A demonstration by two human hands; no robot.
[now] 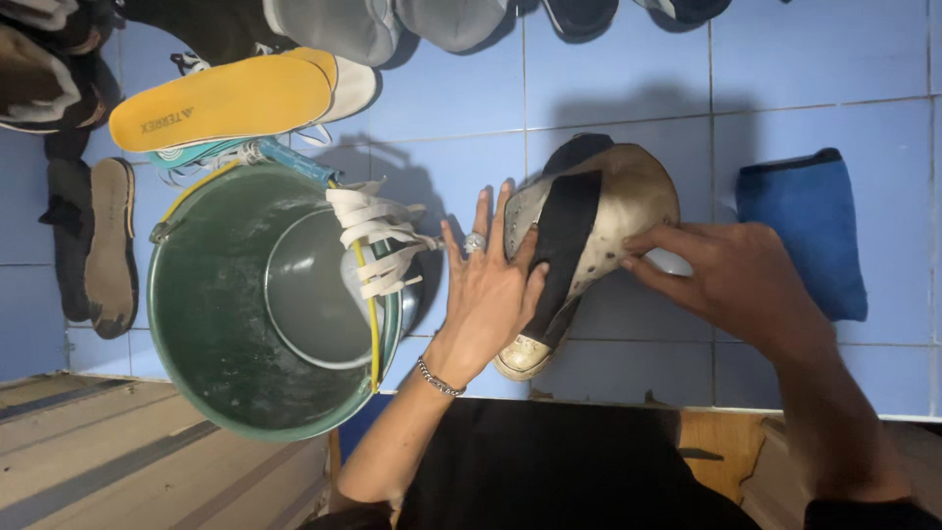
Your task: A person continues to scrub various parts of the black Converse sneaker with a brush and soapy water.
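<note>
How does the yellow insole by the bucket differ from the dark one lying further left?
The yellow insole is bright and lies crosswise on other footwear; the dark insole is brownish, looks worn, and lies lengthwise on the blue tiled floor. Neither is touched by a hand.
</note>
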